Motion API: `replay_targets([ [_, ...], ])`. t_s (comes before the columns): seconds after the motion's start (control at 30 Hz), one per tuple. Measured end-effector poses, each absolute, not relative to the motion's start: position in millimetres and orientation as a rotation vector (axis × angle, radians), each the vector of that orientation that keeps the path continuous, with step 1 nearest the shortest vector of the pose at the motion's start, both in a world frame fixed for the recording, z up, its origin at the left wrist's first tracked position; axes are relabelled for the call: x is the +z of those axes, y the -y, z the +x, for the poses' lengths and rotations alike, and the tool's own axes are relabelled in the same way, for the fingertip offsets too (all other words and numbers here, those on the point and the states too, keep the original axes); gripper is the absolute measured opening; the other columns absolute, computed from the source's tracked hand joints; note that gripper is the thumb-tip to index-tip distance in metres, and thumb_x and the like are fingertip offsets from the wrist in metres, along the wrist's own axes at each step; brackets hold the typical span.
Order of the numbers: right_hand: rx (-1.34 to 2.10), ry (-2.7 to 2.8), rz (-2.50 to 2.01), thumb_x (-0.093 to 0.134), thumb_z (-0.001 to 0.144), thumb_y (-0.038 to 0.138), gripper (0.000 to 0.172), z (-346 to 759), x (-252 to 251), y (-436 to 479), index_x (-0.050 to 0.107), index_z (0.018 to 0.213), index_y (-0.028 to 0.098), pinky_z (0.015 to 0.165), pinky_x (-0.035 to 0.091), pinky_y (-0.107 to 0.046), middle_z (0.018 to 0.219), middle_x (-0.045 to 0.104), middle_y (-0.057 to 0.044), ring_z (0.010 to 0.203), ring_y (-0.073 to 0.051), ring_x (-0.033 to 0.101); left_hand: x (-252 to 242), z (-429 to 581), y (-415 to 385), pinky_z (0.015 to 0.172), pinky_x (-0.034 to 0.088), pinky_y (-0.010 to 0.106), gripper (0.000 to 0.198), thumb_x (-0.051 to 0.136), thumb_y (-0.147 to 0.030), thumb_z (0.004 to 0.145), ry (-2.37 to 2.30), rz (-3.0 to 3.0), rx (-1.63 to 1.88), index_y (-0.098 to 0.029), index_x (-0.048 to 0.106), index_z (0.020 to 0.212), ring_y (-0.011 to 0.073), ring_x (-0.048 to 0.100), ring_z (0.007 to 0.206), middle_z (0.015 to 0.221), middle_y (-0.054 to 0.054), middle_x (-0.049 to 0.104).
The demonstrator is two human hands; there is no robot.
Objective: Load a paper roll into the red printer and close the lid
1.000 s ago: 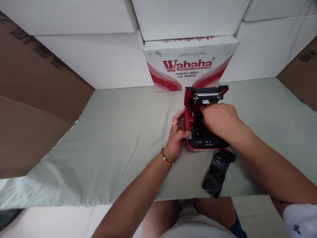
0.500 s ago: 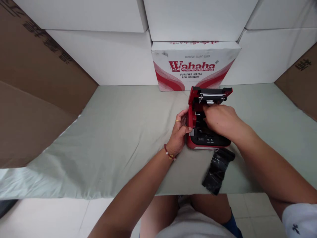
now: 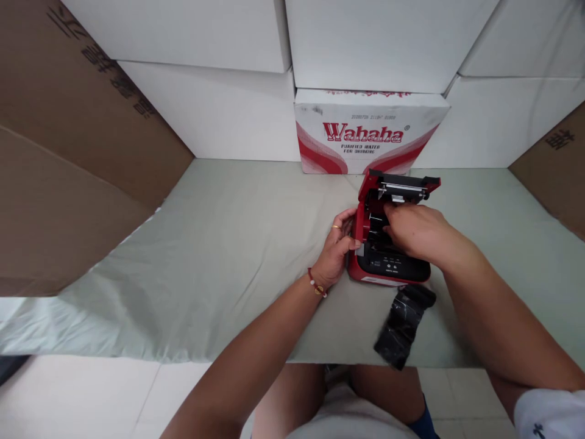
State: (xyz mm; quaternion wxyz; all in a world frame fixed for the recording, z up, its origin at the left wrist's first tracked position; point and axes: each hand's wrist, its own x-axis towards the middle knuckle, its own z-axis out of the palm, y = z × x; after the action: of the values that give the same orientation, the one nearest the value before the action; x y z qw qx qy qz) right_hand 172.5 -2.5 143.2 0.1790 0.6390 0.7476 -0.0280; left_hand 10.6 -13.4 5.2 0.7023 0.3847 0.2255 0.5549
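Note:
A red and black label printer (image 3: 393,266) sits on the cloth with its lid (image 3: 402,183) raised. My left hand (image 3: 339,249) grips the printer's left side, thumb on the front corner and fingers along the outer wall. My right hand (image 3: 418,230) reaches from the right into the open compartment under the lid. Its fingers are bent and their tips are mostly hidden inside; whatever they hold cannot be made out. Just in front of the printer lies a roll of black ribbon film (image 3: 404,323), partly unrolled toward the table's front edge.
A pale green cloth (image 3: 237,256) covers the table. Behind the printer stands a white and red water carton (image 3: 365,137) against stacked white boxes (image 3: 219,110). Brown cardboard (image 3: 91,171) borders the left side, and another brown box (image 3: 557,164) the right.
The whole view has shifted slightly, so the printer and hands appear a little lower and to the right. Both hands keep their places on and in the printer.

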Motion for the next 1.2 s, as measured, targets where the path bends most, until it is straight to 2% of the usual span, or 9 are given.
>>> replay_targets([
  [0.4, -0.082, -2.091, 1.783, 0.055, 0.102, 0.025, 0.032, 173.8, 143.5, 4.4, 0.065, 0.131, 0.016, 0.066, 0.047, -0.036, 0.12, 0.079, -0.022, 0.104, -0.035, 0.078, 5.2, 9.6, 14.1, 0.125, 0.037, 0.049, 0.07, 0.081, -0.035, 0.072, -0.496, 0.886, 1.198, -0.029, 0.059, 0.138, 0.032, 0.052, 0.146, 0.148, 0.006, 0.063],
  [0.7, -0.063, -2.054, 1.825, 0.057, 0.103, 0.026, 0.033, 168.5, 147.1, 7.6, 0.066, 0.133, 0.016, 0.067, 0.049, -0.037, 0.12, 0.081, -0.021, 0.101, -0.035, 0.079, 5.4, 10.1, 12.3, 0.126, 0.037, 0.051, 0.067, 0.082, -0.032, 0.07, -0.497, 0.862, 1.197, -0.029, 0.062, 0.134, 0.0331, 0.052, 0.146, 0.145, 0.006, 0.066],
  [0.97, -0.054, -2.071, 1.87, 0.054, 0.101, 0.022, 0.036, 169.6, 139.7, 5.9, 0.064, 0.135, 0.016, 0.067, 0.049, -0.039, 0.117, 0.081, -0.023, 0.104, -0.039, 0.079, 7.1, 11.3, 10.7, 0.121, 0.04, 0.046, 0.068, 0.08, -0.029, 0.067, -0.499, 0.836, 1.209, -0.028, 0.063, 0.133, 0.0301, 0.055, 0.14, 0.145, 0.005, 0.067],
  [1.2, -0.062, -2.079, 1.82, 0.054, 0.101, 0.023, 0.035, 174.7, 137.4, 5.2, 0.064, 0.134, 0.017, 0.072, 0.051, -0.04, 0.127, 0.077, -0.022, 0.109, -0.038, 0.077, 8.8, 11.1, 10.8, 0.119, 0.04, 0.044, 0.068, 0.08, -0.029, 0.066, -0.516, 0.836, 1.2, -0.027, 0.061, 0.132, 0.0292, 0.055, 0.137, 0.14, 0.005, 0.067],
])
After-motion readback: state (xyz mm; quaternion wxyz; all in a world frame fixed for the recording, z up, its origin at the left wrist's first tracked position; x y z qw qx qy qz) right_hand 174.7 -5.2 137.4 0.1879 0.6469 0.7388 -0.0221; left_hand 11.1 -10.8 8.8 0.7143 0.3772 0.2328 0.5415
